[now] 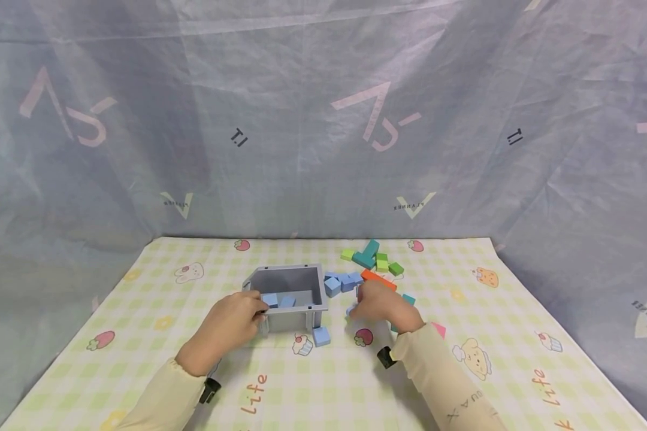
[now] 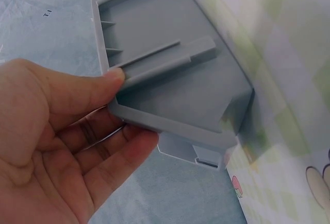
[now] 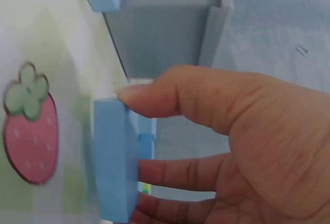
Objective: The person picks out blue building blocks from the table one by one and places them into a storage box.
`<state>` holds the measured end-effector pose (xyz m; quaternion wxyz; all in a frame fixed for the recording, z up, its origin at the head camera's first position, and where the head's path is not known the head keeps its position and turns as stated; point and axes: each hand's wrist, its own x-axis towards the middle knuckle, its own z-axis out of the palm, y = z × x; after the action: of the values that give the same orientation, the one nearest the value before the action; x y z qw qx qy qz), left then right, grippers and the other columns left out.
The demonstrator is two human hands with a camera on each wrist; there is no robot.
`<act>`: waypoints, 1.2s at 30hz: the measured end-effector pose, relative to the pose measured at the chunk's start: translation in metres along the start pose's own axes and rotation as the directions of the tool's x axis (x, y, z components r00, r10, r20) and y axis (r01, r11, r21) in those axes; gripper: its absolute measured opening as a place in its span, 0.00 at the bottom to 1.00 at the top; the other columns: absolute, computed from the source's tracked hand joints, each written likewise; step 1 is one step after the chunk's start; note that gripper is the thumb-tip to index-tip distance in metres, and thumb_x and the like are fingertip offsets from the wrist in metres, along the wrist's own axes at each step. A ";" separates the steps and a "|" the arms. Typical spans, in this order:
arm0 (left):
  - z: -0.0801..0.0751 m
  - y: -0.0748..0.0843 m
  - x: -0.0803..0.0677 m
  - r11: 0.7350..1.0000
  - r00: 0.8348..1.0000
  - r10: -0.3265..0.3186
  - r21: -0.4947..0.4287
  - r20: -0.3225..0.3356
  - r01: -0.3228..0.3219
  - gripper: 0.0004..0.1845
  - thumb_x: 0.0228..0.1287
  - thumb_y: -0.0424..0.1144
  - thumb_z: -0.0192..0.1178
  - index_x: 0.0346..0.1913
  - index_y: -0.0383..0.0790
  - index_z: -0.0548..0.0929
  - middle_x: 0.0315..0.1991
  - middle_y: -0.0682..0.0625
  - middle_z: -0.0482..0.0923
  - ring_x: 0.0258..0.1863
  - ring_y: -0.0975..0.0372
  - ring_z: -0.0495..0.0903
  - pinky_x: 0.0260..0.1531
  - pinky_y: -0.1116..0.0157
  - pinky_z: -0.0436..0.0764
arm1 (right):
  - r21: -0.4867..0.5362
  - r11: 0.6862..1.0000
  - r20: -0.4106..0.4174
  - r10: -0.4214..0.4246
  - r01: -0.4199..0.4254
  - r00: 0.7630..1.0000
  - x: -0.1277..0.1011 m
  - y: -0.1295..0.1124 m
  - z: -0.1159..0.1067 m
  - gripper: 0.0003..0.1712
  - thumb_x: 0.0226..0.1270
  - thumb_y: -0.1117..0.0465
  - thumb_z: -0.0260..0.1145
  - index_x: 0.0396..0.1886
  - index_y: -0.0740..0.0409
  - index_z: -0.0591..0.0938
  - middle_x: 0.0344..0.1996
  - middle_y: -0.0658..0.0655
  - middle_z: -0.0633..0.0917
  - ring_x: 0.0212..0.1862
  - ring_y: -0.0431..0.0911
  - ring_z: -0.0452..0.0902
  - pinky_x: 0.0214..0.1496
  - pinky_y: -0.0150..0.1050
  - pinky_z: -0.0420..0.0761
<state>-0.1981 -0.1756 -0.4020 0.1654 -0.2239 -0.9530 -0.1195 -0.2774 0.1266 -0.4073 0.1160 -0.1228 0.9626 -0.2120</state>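
Observation:
My left hand (image 1: 230, 320) grips the near left corner of a grey plastic bin (image 1: 288, 323). Its thumb presses the outer wall in the left wrist view, with the fingers under the rim (image 2: 170, 123). Inside the bin lie blue blocks (image 1: 270, 300). To the right of the bin my right hand (image 1: 380, 301) is low at the tabletop, holding a flat blue block (image 3: 111, 157). The thumb touches one end of this block and the fingers are behind it; their tips are partly hidden.
More blue blocks (image 1: 332, 287) cluster at the bin's right side, and one blue block (image 1: 321, 336) lies near its front corner. Beyond are a red-orange bar (image 1: 378, 279), teal blocks (image 1: 364, 260) and green blocks (image 1: 382, 263). A pink block (image 1: 439, 329) shows beside the right sleeve.

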 end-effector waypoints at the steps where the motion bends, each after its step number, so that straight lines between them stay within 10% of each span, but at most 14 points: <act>1: 0.000 0.000 0.000 1.000 1.000 0.000 -0.002 -0.002 0.000 0.05 0.55 0.28 0.70 0.33 0.42 0.90 0.23 0.59 0.69 0.23 0.68 0.68 0.26 0.68 0.72 | 0.012 1.000 -0.023 -0.001 0.002 1.000 0.001 0.002 -0.002 0.15 0.56 0.56 0.74 0.20 0.55 0.77 0.15 0.48 0.68 0.20 0.43 0.63 0.25 0.37 0.65; 8: -0.002 0.000 -0.001 1.000 1.000 -0.009 -0.010 0.006 0.009 0.06 0.56 0.28 0.70 0.34 0.41 0.90 0.24 0.59 0.70 0.24 0.68 0.70 0.27 0.68 0.72 | 0.057 0.998 -0.206 0.023 -0.011 0.978 0.009 0.018 -0.017 0.13 0.56 0.55 0.73 0.26 0.60 0.82 0.20 0.51 0.76 0.23 0.45 0.69 0.26 0.37 0.69; 21: 0.000 -0.002 -0.002 1.000 1.000 -0.002 0.006 -0.006 0.002 0.05 0.56 0.29 0.70 0.33 0.41 0.90 0.24 0.59 0.72 0.24 0.66 0.72 0.29 0.67 0.75 | 0.142 0.980 -0.503 -0.047 0.136 0.863 0.010 -0.010 -0.015 0.26 0.56 0.52 0.73 0.48 0.65 0.84 0.47 0.64 0.82 0.42 0.53 0.78 0.44 0.48 0.80; 29: -0.003 -0.003 0.000 1.000 1.000 0.003 0.014 -0.009 -0.003 0.06 0.55 0.28 0.70 0.36 0.39 0.90 0.29 0.55 0.78 0.29 0.63 0.79 0.30 0.65 0.78 | 0.125 0.955 -0.499 -0.175 0.270 0.849 0.019 -0.066 0.006 0.23 0.54 0.54 0.72 0.47 0.62 0.85 0.49 0.62 0.82 0.42 0.51 0.77 0.42 0.45 0.81; 36: -0.001 0.000 0.002 1.000 1.000 0.012 0.021 -0.010 -0.011 0.05 0.54 0.28 0.70 0.32 0.41 0.90 0.25 0.58 0.73 0.24 0.66 0.73 0.27 0.66 0.75 | 0.121 0.944 -0.396 -0.239 0.308 0.887 0.019 -0.096 0.030 0.25 0.57 0.51 0.72 0.52 0.58 0.83 0.54 0.58 0.79 0.46 0.48 0.79 0.48 0.45 0.81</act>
<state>-0.1993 -0.1749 -0.4009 0.1731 -0.2271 -0.9521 -0.1097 -0.2690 0.0255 -0.3947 -0.0909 -0.2038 0.9165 -0.3319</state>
